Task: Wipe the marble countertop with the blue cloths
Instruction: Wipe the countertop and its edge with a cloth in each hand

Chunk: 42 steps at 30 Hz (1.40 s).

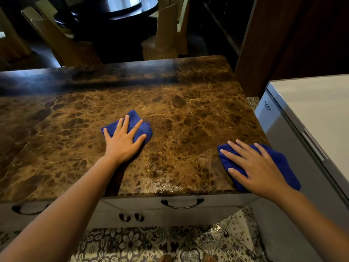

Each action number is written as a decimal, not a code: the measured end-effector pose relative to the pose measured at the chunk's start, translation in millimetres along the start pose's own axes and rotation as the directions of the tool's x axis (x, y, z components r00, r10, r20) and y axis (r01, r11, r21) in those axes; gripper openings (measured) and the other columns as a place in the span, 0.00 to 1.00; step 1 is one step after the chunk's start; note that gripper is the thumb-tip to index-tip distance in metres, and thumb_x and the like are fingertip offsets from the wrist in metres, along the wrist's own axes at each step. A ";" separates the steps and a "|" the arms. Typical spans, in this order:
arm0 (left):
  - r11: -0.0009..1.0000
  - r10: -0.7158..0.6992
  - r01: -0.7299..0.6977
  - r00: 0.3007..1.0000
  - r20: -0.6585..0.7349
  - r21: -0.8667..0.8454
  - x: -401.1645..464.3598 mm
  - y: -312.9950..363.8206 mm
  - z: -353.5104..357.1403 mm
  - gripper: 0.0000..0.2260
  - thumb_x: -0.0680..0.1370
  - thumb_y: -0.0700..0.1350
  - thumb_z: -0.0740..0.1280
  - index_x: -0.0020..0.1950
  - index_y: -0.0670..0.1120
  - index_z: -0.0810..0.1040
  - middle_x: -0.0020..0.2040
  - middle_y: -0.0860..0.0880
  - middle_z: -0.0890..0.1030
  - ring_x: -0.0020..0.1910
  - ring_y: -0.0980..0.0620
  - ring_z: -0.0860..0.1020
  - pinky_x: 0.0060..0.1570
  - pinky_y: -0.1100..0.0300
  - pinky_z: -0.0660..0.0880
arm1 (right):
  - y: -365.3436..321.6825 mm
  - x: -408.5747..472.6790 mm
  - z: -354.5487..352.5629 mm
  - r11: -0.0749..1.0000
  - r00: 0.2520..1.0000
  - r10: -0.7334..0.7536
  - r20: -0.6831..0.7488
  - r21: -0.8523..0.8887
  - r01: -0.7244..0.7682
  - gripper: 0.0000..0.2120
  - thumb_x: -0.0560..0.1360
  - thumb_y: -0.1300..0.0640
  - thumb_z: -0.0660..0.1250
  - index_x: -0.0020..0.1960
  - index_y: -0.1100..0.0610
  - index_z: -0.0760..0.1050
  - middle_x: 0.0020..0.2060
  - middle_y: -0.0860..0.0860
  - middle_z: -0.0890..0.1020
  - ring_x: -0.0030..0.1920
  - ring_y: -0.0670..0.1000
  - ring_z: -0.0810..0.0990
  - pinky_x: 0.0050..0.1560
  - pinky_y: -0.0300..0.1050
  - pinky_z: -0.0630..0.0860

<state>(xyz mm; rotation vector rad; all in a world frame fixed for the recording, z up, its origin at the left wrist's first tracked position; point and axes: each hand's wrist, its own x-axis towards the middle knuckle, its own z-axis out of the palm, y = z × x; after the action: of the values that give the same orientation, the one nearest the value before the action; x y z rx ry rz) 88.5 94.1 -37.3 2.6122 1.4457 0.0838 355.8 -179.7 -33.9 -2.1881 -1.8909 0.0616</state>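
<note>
A brown veined marble countertop point(188, 110) fills the middle of the view. My left hand point(123, 140) lies flat with spread fingers on a folded blue cloth point(145, 129) near the counter's centre. My right hand point(253, 165) presses flat on a second blue cloth point(283, 163) at the near right corner of the counter; part of that cloth hangs over the right edge. A wet, shiny streak point(162, 186) shows along the front edge between my hands.
A white chest freezer point(311, 118) stands close against the counter's right side. Drawers with dark handles point(182, 203) sit below the front edge. Beyond the far edge are wooden chairs point(164, 40) and a dark round table point(120, 8). Patterned floor tiles point(151, 242) lie below.
</note>
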 end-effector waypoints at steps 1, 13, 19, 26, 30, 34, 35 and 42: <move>0.998 0.059 -0.059 0.998 0.006 0.008 -4.3 1.1 1.6 0.28 0.72 0.68 0.44 0.72 0.65 0.50 0.78 0.50 0.44 0.76 0.51 0.43 0.68 0.33 0.40 | 0.0 0.0 -0.2 1.000 1.000 0.001 -0.002 -0.001 -0.001 0.25 0.74 0.39 0.49 0.69 0.44 0.63 0.71 0.48 0.63 0.71 0.49 0.56 0.68 0.59 0.51; 0.872 0.489 -0.490 0.870 0.055 0.006 -89.9 37.9 12.0 0.27 0.74 0.68 0.43 0.72 0.65 0.49 0.76 0.56 0.47 0.75 0.53 0.43 0.70 0.38 0.38 | 0.4 -0.2 1.7 1.000 1.000 -0.002 0.003 -0.017 0.002 0.26 0.74 0.39 0.48 0.69 0.44 0.62 0.71 0.48 0.62 0.71 0.49 0.55 0.68 0.58 0.50; 0.819 0.573 -0.573 0.819 0.023 0.023 -117.7 39.3 17.4 0.24 0.78 0.62 0.48 0.74 0.59 0.53 0.76 0.56 0.52 0.75 0.56 0.46 0.71 0.49 0.42 | 1.1 -0.7 1.6 0.999 1.000 -0.002 0.007 -0.032 0.002 0.26 0.74 0.39 0.47 0.70 0.45 0.61 0.72 0.49 0.62 0.71 0.49 0.56 0.68 0.59 0.50; 0.738 0.670 -0.669 0.742 -0.025 -0.091 -150.0 24.3 15.3 0.21 0.79 0.58 0.55 0.70 0.54 0.65 0.72 0.54 0.65 0.73 0.57 0.59 0.71 0.55 0.54 | -0.6 -0.6 0.0 0.999 1.000 -0.010 -0.002 -0.031 0.010 0.27 0.74 0.40 0.47 0.69 0.47 0.63 0.71 0.50 0.64 0.71 0.51 0.58 0.67 0.60 0.53; 0.705 0.678 -0.680 0.730 -0.087 -0.203 -161.2 7.5 1.3 0.20 0.79 0.57 0.56 0.69 0.52 0.67 0.71 0.52 0.68 0.71 0.59 0.62 0.71 0.59 0.55 | -0.7 -0.9 -0.6 1.000 1.000 -0.009 -0.006 -0.030 0.008 0.27 0.74 0.40 0.47 0.69 0.47 0.64 0.71 0.50 0.65 0.71 0.51 0.59 0.67 0.61 0.54; 0.776 0.385 -0.468 0.883 -0.270 -0.422 -149.2 -19.6 -12.4 0.22 0.77 0.59 0.56 0.69 0.52 0.67 0.71 0.49 0.68 0.69 0.56 0.66 0.69 0.59 0.61 | -1.5 -0.7 -0.3 1.000 1.000 -0.008 -0.005 -0.025 0.008 0.27 0.74 0.40 0.48 0.69 0.48 0.65 0.70 0.51 0.65 0.70 0.52 0.60 0.67 0.61 0.54; 0.800 0.302 -0.406 0.909 -0.288 -0.442 -139.7 -26.0 -14.8 0.23 0.77 0.60 0.55 0.69 0.51 0.66 0.71 0.50 0.67 0.70 0.55 0.66 0.69 0.60 0.61 | -1.3 -0.6 -0.3 1.000 1.000 -0.008 -0.004 -0.025 0.008 0.27 0.74 0.40 0.48 0.69 0.48 0.65 0.70 0.51 0.65 0.70 0.52 0.60 0.67 0.62 0.55; 0.997 -0.072 0.070 0.997 -0.033 -0.041 -51.5 -37.8 -2.5 0.29 0.73 0.66 0.48 0.72 0.61 0.55 0.77 0.50 0.51 0.76 0.46 0.45 0.67 0.32 0.44 | -2.0 -0.4 -1.0 1.000 1.000 -0.003 0.012 -0.011 0.003 0.26 0.74 0.40 0.48 0.69 0.47 0.64 0.71 0.50 0.64 0.71 0.50 0.58 0.68 0.60 0.52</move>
<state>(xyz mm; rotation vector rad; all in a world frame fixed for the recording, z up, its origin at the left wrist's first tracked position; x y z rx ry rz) 29.1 70.5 -39.7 2.5371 1.5300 0.1486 354.0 -180.0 -32.6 -2.1966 -1.9051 0.0638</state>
